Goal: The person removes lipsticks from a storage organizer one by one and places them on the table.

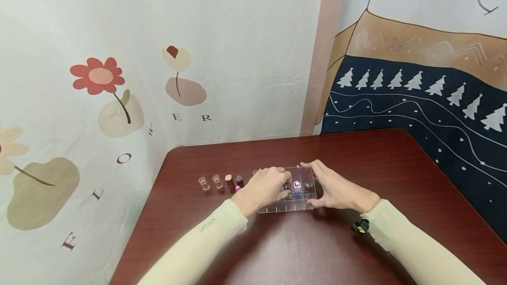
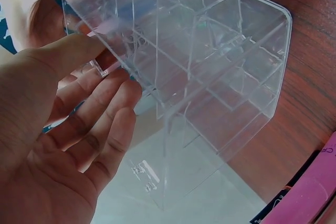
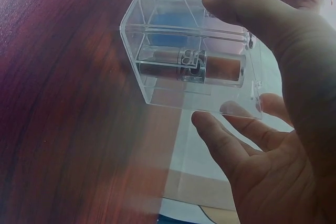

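A clear divided lipstick organizer [image 1: 282, 207] stands on the table. My left hand [image 1: 261, 190] reaches over its left and middle compartments from the front. Between thumb and fingers it pinches a lipstick [image 2: 106, 60], dark red with a clear end, at the organizer's upper edge. My right hand [image 1: 342, 191] holds the right end, thumb at the front and fingers at the back. Inside that end sits a clear-capped lipstick [image 3: 223, 68] with a brownish-orange part. Beside it is a pink-and-blue lipstick [image 1: 297, 185]. The left compartments appear bare in the left wrist view.
Left of the organizer stand two clear-capped lipsticks [image 1: 204, 184], a brown one with a rose-gold top [image 1: 229, 181] and a dark one [image 1: 239, 180]. A bright pink tube [image 1: 237, 188] lies close to my left wrist. The reddish-brown table [image 1: 301, 245] meets printed cloth [image 1: 245, 56] behind.
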`<action>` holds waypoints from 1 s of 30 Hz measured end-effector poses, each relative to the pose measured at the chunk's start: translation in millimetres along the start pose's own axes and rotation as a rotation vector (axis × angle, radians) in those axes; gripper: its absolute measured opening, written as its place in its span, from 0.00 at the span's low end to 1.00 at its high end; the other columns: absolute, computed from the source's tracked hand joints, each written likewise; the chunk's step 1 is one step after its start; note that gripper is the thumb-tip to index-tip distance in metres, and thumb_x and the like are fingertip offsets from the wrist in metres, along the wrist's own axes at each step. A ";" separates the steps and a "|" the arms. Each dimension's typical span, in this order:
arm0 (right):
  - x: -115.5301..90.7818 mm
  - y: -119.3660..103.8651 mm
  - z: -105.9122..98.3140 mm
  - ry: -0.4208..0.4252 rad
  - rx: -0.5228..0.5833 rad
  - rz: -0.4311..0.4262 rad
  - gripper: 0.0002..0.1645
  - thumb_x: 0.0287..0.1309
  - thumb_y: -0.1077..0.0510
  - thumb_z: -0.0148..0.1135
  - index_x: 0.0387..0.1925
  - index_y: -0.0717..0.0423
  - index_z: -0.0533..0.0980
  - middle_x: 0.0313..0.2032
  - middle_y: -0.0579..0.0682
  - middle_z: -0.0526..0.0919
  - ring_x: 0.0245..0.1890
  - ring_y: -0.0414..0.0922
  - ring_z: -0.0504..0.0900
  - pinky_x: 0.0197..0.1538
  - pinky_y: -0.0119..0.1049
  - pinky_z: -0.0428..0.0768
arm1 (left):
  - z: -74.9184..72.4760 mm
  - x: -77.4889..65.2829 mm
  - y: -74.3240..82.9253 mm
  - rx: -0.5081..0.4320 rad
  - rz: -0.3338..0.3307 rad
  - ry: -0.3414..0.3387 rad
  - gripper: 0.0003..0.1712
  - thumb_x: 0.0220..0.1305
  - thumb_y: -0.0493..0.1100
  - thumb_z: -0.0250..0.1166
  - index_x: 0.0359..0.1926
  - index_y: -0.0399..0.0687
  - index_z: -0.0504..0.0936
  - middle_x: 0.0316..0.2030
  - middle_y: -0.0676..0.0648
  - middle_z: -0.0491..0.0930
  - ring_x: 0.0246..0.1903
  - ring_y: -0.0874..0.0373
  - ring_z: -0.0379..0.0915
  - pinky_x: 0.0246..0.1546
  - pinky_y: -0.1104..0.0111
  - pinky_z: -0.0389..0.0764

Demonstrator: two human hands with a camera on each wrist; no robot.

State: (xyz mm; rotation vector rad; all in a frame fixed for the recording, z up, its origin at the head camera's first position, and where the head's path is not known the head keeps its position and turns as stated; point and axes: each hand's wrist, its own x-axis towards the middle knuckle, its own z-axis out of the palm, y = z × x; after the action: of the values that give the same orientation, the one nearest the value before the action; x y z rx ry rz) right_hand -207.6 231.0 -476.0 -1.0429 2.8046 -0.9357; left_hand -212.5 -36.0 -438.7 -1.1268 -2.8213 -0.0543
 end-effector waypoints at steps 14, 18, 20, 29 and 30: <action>0.1 2.2 1.0 0.024 0.003 -0.040 0.63 0.52 0.59 0.94 0.81 0.62 0.65 0.76 0.63 0.75 0.68 0.56 0.88 0.71 0.55 0.90 | -6.9 -9.1 -1.7 -0.075 0.010 0.079 0.13 0.75 0.50 0.82 0.52 0.54 0.89 0.43 0.55 0.90 0.36 0.59 0.88 0.39 0.63 0.95; 0.6 2.9 1.2 0.015 0.009 -0.022 0.63 0.52 0.59 0.94 0.82 0.61 0.65 0.77 0.62 0.75 0.69 0.55 0.87 0.72 0.54 0.90 | -9.0 -13.0 -3.5 -0.085 0.036 0.143 0.13 0.73 0.48 0.83 0.51 0.52 0.90 0.42 0.54 0.90 0.37 0.59 0.88 0.39 0.64 0.94; 0.7 3.1 1.2 0.010 0.011 -0.011 0.64 0.52 0.58 0.94 0.83 0.61 0.64 0.77 0.61 0.75 0.69 0.54 0.87 0.73 0.54 0.89 | -9.8 -14.8 -4.6 -0.086 0.050 0.173 0.13 0.73 0.47 0.83 0.51 0.52 0.90 0.43 0.53 0.90 0.37 0.60 0.87 0.39 0.64 0.94; 0.7 3.5 3.3 0.014 0.016 -0.006 0.63 0.53 0.58 0.93 0.83 0.60 0.64 0.77 0.61 0.75 0.69 0.55 0.88 0.73 0.55 0.89 | -11.8 -23.2 -10.0 -0.101 0.090 0.289 0.11 0.72 0.43 0.82 0.50 0.53 0.90 0.43 0.54 0.88 0.37 0.61 0.86 0.39 0.67 0.92; 0.5 3.3 3.5 0.016 0.012 -0.007 0.63 0.53 0.58 0.93 0.83 0.60 0.64 0.77 0.61 0.75 0.69 0.55 0.88 0.73 0.55 0.90 | -12.1 -24.2 -10.6 -0.106 0.095 0.303 0.11 0.71 0.43 0.82 0.50 0.53 0.90 0.42 0.54 0.88 0.37 0.61 0.86 0.39 0.68 0.92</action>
State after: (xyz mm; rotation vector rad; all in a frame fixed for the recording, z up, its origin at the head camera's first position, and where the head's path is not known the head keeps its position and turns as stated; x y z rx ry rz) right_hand -209.3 230.9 -480.6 -1.0493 2.8066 -0.9649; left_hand -201.4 -61.1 -429.2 -1.1607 -2.5213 -0.3401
